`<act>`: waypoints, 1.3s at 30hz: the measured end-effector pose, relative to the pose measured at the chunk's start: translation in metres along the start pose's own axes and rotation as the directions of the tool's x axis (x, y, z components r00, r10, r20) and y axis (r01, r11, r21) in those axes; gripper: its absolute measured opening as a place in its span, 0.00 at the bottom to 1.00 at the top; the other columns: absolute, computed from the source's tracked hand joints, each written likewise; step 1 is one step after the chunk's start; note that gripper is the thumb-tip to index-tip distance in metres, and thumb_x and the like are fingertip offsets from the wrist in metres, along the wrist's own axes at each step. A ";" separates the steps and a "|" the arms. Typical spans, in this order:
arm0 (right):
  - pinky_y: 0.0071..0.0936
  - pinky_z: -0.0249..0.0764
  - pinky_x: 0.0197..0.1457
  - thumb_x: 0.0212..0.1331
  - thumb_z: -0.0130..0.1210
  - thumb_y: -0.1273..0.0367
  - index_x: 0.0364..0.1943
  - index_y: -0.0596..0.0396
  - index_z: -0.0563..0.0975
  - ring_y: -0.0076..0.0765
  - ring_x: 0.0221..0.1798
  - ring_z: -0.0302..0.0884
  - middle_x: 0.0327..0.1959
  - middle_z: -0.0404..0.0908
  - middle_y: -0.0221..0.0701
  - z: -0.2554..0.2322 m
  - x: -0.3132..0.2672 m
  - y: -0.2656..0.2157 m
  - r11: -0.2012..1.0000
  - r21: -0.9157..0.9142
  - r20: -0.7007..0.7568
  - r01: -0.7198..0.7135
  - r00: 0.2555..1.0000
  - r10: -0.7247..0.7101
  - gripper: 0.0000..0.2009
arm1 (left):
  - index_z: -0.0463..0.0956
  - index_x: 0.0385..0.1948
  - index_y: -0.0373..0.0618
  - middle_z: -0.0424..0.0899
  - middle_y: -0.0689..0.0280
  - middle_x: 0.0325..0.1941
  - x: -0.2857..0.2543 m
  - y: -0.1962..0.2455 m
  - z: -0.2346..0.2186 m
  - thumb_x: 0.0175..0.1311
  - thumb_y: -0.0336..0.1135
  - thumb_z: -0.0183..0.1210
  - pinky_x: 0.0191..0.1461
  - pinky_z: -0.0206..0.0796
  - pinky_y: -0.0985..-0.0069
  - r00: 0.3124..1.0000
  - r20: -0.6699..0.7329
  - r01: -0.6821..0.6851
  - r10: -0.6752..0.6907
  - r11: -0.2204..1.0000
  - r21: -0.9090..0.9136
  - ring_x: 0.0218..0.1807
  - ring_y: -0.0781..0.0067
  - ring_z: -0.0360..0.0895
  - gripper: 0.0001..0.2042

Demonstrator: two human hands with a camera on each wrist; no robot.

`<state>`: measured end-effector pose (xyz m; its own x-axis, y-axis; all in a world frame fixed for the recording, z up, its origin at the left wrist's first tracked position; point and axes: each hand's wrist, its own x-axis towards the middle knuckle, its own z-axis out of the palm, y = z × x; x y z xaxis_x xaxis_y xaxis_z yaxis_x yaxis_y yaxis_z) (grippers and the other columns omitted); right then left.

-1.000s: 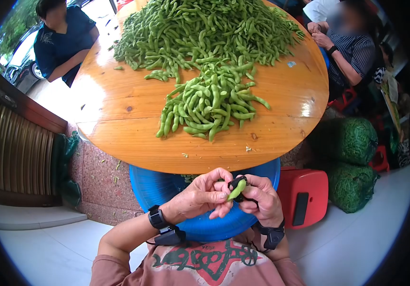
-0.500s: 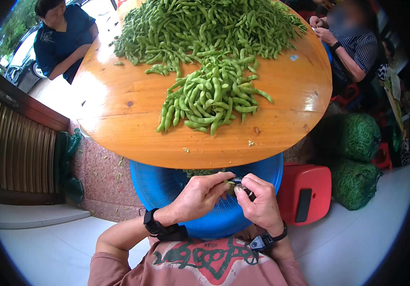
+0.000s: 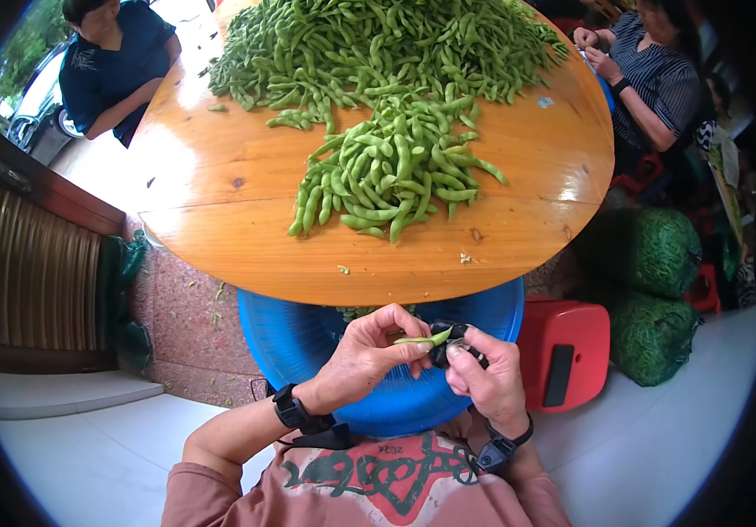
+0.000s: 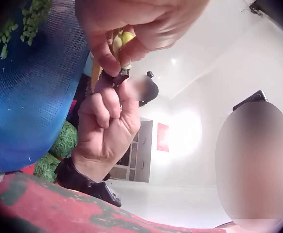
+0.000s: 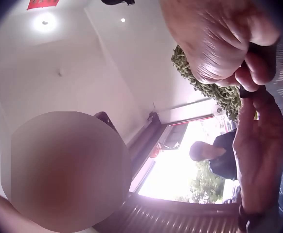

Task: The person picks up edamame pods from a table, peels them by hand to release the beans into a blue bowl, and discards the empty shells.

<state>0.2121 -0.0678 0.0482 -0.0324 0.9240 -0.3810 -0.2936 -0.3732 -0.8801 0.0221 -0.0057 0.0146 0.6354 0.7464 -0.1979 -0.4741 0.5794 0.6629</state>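
Observation:
Over the blue tub (image 3: 277,356), my left hand (image 3: 365,356) pinches a green soybean pod (image 3: 411,340) between thumb and fingers. Close on its right, my right hand (image 3: 492,382) grips a small black tool (image 3: 438,356), its kind mostly hidden by the fingers. The pod's tip lies right at the tool. In the left wrist view the pod (image 4: 127,38) shows between the left fingertips, just above the tool's dark end (image 4: 121,78). Both hands meet at the fingertips in the right wrist view. A small heap of pods (image 3: 378,180) lies ahead on the wooden table (image 3: 220,220).
A larger pile of pods (image 3: 351,53) covers the table's far side. Red stool (image 3: 584,325) and full green net sacks (image 3: 663,255) stand to the right. Two people sit beyond the table, left and right. The table's near edge overhangs the tub.
A second ago a pod lay crosswise at the black tool; half a second ago both hands were lower over it, hiding it. Now a pod shows lengthwise in the left fingers, pointing at the tool.

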 end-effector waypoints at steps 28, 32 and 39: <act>0.17 0.64 0.25 0.68 0.53 0.75 0.36 0.64 0.76 0.14 0.25 0.67 0.30 0.69 0.24 -0.006 0.013 0.013 0.999 -0.024 0.127 0.024 0.992 -0.021 0.04 | 0.73 0.35 0.40 0.81 0.64 0.31 0.001 0.000 -0.006 0.69 0.28 0.62 0.31 0.69 0.77 0.984 -0.012 0.179 -0.179 0.970 0.168 0.29 0.76 0.77 0.06; 0.25 0.68 0.27 0.65 0.54 0.75 0.35 0.63 0.75 0.23 0.25 0.72 0.29 0.71 0.30 0.002 0.012 0.017 0.914 -0.357 0.075 0.194 0.981 -0.179 0.04 | 0.75 0.35 0.36 0.82 0.68 0.31 -0.002 0.010 0.000 0.70 0.31 0.62 0.34 0.73 0.77 0.999 -0.036 0.026 0.008 0.551 0.834 0.30 0.81 0.77 0.08; 0.36 0.72 0.33 0.60 0.56 0.78 0.35 0.62 0.75 0.47 0.29 0.75 0.31 0.74 0.40 0.014 0.018 0.025 0.599 -0.701 0.069 0.387 0.872 -0.484 0.03 | 0.76 0.39 0.37 0.80 0.69 0.31 0.003 0.009 -0.013 0.76 0.37 0.53 0.38 0.76 0.76 0.981 -0.098 0.194 -0.169 0.769 0.609 0.34 0.79 0.79 0.11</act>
<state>0.1910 -0.0595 0.0237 0.0480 0.9924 0.1129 0.4812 0.0761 -0.8733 0.0118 0.0062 0.0105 0.6436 0.6659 -0.3773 0.1298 0.3909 0.9112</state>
